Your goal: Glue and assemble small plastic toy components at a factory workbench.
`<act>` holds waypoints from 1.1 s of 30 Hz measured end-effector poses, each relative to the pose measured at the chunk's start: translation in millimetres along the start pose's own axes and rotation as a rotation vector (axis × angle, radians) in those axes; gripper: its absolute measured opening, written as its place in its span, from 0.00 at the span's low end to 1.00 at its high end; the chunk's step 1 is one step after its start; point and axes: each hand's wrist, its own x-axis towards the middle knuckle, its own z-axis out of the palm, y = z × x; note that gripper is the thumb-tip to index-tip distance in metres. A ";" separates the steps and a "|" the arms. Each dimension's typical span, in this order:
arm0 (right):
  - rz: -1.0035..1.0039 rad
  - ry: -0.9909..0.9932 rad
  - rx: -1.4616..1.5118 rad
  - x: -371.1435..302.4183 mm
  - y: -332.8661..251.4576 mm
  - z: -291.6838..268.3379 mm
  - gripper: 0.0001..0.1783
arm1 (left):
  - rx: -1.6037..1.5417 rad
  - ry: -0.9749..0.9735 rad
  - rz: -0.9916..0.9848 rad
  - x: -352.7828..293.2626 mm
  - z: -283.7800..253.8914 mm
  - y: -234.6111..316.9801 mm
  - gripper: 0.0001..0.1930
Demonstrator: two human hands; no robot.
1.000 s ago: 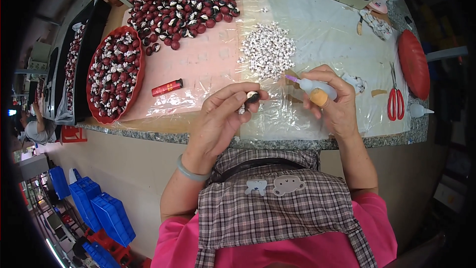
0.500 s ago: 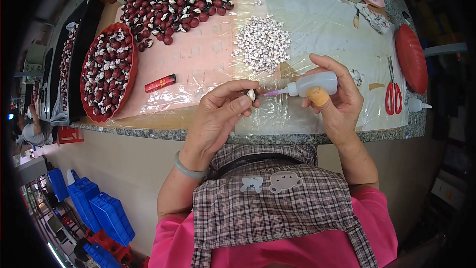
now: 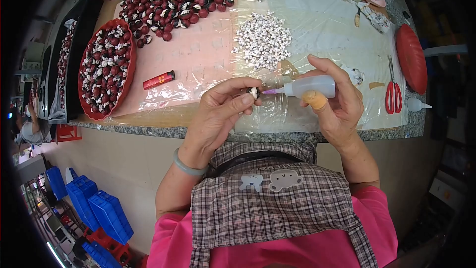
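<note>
Between the thumb and fingers of my left hand [image 3: 220,109] is a small round black and white piece [image 3: 254,92]. My right hand [image 3: 339,104] grips a translucent white squeeze bottle [image 3: 313,87] lying sideways, its purple nozzle [image 3: 271,91] pointing left. The nozzle's tip is at or just beside the piece; I cannot tell whether they touch. A tan finger cover [image 3: 314,100] wraps my right thumb. Beyond my hands lies a heap of tiny white pieces with dark marks [image 3: 263,39]. A big pile of dark red balls with black and white parts [image 3: 173,2] fills the far left.
A red scalloped tray [image 3: 132,77] holds more balls and white pieces. A red lighter [image 3: 159,80] lies right of it. Red-handled scissors [image 3: 393,97], a small nozzle bottle [image 3: 417,104] and a red oval dish [image 3: 411,59] sit at the right. The granite edge [image 3: 148,133] runs nearest me.
The bottle in my right hand has shifted slightly left, its nozzle now closer to the piece. My left hand has barely moved and keeps its pinch.
</note>
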 end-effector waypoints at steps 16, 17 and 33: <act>-0.198 -0.027 -0.164 1.5 -3.2 0.6 0.25 | 0.025 0.001 -0.005 0.5 -1.2 -2.1 0.14; -0.198 -0.026 -0.164 1.1 -3.1 0.8 0.25 | 0.028 0.020 -0.004 0.6 1.0 -1.4 0.14; 0.455 -0.054 0.530 23.4 30.7 -17.4 0.24 | 0.031 0.124 0.060 -6.4 -17.2 10.4 0.16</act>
